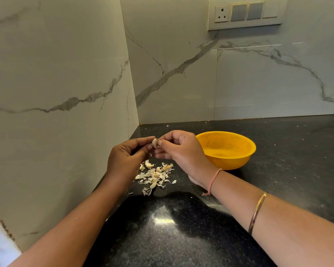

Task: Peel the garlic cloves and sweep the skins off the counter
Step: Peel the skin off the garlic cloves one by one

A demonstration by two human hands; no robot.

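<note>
Speckled black granite counter (181,237) bearing a loose pile of papery, off-white garlic skins (154,177). Above the pile, left hand (127,158) and right hand (178,149) pinch one small, pale garlic clove (154,143), held roughly upright, between curled fingertips. Beyond, at right, a round yellow plastic bowl (227,149).

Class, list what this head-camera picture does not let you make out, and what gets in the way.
Head view: how much skin remains on the garlic clove; fingers of the left hand and right hand cover it.
Head view: left inside of the yellow bowl; the right hand hides it.
Head view: cloves versus skins in the pile; too small.
Head view: the counter; cut off right and below.
</note>
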